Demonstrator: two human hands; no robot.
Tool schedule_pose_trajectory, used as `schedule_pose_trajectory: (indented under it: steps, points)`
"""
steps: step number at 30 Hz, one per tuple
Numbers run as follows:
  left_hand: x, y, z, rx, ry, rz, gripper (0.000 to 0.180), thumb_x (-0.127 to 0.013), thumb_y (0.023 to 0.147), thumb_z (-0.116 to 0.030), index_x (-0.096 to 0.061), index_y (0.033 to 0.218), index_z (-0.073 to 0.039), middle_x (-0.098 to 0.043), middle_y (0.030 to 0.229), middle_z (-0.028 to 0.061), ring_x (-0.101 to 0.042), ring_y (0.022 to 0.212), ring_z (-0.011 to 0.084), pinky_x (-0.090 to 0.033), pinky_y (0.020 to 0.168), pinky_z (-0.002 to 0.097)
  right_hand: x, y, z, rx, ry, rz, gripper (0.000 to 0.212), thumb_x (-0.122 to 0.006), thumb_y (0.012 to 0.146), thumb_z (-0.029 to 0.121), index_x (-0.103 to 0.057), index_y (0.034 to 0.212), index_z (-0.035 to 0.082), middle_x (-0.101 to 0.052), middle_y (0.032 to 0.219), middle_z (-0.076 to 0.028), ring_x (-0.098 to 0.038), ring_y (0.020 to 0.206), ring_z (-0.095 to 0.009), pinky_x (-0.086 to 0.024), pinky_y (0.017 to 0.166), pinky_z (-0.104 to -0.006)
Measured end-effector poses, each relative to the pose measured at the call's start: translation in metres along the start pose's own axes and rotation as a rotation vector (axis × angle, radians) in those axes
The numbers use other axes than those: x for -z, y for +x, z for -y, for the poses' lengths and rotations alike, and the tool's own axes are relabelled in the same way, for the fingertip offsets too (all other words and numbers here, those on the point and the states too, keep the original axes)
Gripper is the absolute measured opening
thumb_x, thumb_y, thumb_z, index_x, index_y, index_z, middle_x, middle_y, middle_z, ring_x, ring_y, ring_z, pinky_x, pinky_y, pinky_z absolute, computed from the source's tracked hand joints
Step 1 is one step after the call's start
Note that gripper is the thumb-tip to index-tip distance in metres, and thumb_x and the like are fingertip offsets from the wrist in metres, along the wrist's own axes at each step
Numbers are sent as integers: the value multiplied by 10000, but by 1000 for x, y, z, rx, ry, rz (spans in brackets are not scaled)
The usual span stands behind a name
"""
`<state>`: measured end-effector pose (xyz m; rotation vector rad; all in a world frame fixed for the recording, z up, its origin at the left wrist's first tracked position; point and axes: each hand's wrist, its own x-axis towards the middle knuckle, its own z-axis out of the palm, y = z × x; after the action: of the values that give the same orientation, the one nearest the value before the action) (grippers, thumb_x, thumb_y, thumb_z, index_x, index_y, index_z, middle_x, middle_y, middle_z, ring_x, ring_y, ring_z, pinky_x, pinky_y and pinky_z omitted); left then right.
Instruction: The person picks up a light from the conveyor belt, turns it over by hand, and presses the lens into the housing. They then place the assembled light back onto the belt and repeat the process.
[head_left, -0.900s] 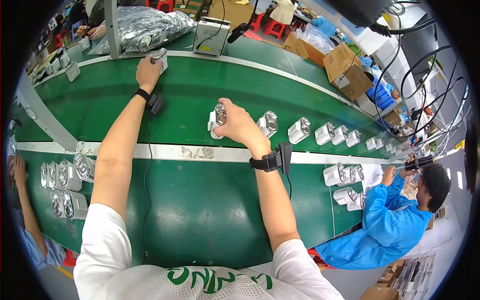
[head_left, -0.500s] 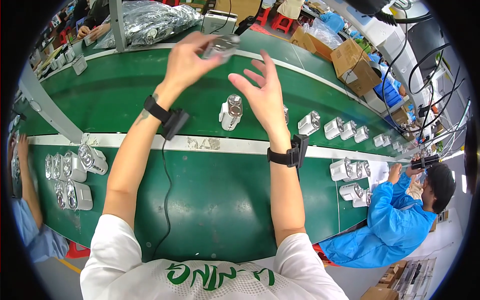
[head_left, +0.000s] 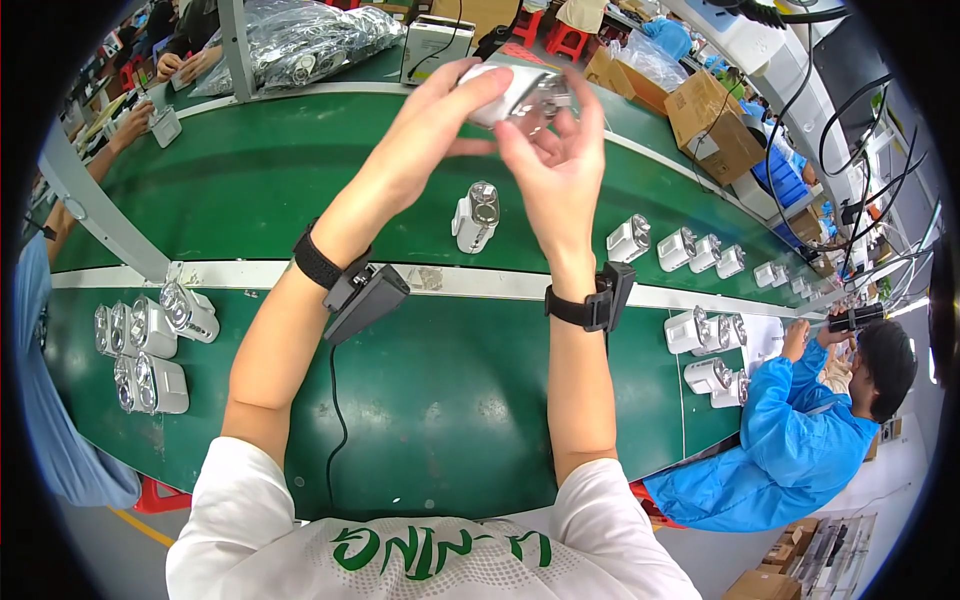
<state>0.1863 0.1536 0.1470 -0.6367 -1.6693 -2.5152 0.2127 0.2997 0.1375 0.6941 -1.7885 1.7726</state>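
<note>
Over the far part of the green bench, I hold up a white device with a shiny, clear-looking round end (head_left: 518, 97). My left hand (head_left: 432, 125) is closed round its white body. The fingers of my right hand (head_left: 562, 150) curl round the shiny end, which is slightly blurred. Below my hands, a similar white device with round silver lenses (head_left: 478, 216) stands upright on the green strip. Black straps with small black boxes are on both my wrists, and a cable trails from the left one.
Several like devices stand in a cluster (head_left: 150, 335) at left, and more (head_left: 630, 238) line the strip at right. A co-worker in blue (head_left: 800, 420) sits at right; another person's hand (head_left: 133, 122) reaches towards a device (head_left: 165, 126) at far left. A pale rail (head_left: 480, 282) crosses the bench.
The device has moved right in my left hand, and my right hand, open before, has closed on its shiny end. At left, the other person's arm has reached to the far side.
</note>
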Motion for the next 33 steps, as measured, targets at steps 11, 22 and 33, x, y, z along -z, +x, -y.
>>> schedule_pose_trajectory:
  steps: [11,22,33]
  points:
    - [3,-5,-11,57,174,-42,917,-752,814,-490,-364,1338,156,-629,1114,180,-656,984,207,-551,819,332,-5,-1,-8,369,-446,17,582,-757,809,-24,-558,1355,4,-624,1267,-176,-667,1035,-186,-599,853,-312]
    - [7,-7,-13,-91,86,-132,762,-764,831,-361,-402,1342,75,-605,1138,152,-615,1014,164,-518,847,312,-28,-14,-2,348,-307,9,484,-755,807,-38,-541,1241,-36,-604,1280,-193,-647,1083,-204,-586,889,-340]
    - [-1,-16,-23,-603,353,-174,786,-863,745,-240,-407,1300,80,-612,1099,150,-631,995,173,-549,803,295,-31,-16,29,111,248,7,412,-630,909,3,-481,1285,-77,-458,1426,-267,-534,1274,-268,-506,1004,-360]
